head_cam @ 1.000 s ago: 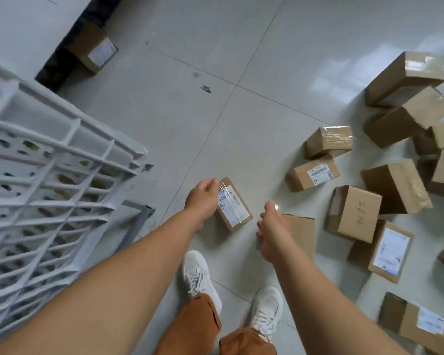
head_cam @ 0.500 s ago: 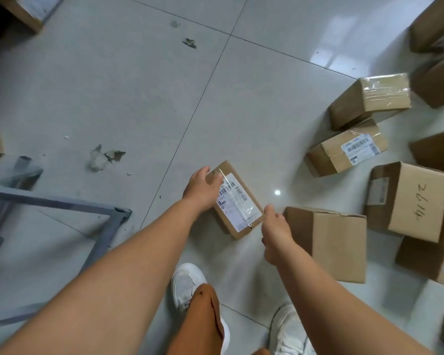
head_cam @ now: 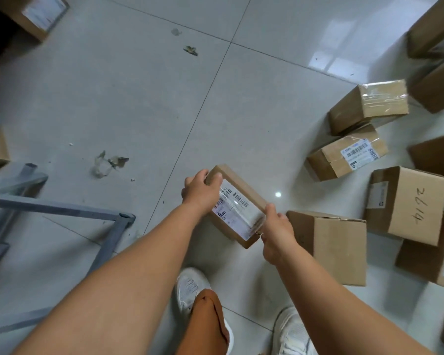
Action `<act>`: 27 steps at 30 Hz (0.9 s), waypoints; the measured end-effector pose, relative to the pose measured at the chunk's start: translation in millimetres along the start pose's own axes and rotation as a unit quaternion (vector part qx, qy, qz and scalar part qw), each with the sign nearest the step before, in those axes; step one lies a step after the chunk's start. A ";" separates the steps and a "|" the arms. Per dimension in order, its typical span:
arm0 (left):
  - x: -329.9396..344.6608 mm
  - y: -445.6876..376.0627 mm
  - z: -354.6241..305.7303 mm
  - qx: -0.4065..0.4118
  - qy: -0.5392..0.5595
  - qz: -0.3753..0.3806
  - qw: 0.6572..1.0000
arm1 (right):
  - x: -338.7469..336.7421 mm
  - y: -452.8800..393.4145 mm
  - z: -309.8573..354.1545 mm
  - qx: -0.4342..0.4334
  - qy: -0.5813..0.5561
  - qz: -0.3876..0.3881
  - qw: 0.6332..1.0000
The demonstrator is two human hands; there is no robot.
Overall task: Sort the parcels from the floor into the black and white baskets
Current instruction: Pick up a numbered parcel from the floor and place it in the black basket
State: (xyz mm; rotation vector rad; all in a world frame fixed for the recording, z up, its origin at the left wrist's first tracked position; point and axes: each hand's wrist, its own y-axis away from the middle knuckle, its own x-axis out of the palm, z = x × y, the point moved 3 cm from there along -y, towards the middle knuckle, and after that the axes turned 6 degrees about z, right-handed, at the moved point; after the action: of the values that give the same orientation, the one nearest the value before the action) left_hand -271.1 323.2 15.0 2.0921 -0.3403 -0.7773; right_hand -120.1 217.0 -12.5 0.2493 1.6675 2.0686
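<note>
So, quick rundown with the small labelled parcel as the landmark:

Small parcel: a flat brown box with a white shipping label facing up, held between both hands above the floor, just in front of the white shoes. Looks lifted, though I can't rule out the low corner touching the tile.

Left hand: fingers curled over the parcel's far end, thumb on the near side, so it's gripping that end.

Right hand: wrapped around the opposite near corner. My guess is the two-ended hold keeps the label flat and readable, since the label probably decides which basket it goes in.

Plain carton: sits on the floor just right of the parcel, right behind the right hand, not touching the parcel as far as I can tell.

Box marked in pen: further right of that, handwriting on its side.

Other parcels: a loose pile off to the right and far right of the held one, some taped, one with a barcode label. Plenty left to sort, so the job's early or midway I'd say.

Grey metal frame: left of the parcel, low on the floor.

Torn tape scraps: between frame and parcel, further out.

Baskets: not in view, can't say which side they're on.
</note>
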 end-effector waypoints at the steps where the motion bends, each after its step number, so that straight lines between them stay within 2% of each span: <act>1: -5.6 13.7 -7.4 0.000 0.019 -0.012 1.000 | -3.4 12.0 6.8 -0.004 -0.011 0.007 1.000; 9: -46.4 137.6 -93.1 0.012 0.168 -0.074 0.983 | -46.2 158.2 90.8 -0.070 -0.034 -0.009 0.997; 13: -58.2 200.3 -142.1 0.036 0.191 -0.086 0.977 | -72.2 227.3 131.7 -0.108 -0.032 -0.013 0.994; 16: -65.2 243.0 -175.7 0.056 0.203 -0.071 0.975 | -99.5 246.6 151.0 -0.131 -0.039 -0.020 0.990; 21: -79.4 308.2 -225.0 0.113 0.222 -0.041 0.968 | -132.7 346.4 192.4 -0.184 -0.069 -0.015 0.980; 27: -98.9 380.1 -261.2 0.147 0.267 -0.074 0.949 | -167.7 414.3 214.4 -0.211 -0.083 0.004 0.974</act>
State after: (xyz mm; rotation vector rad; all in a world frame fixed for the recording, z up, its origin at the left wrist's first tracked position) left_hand -166.1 310.2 474.6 2.5297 0.0033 -0.2208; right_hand 16.2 263.3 461.8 0.2758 1.0988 2.2768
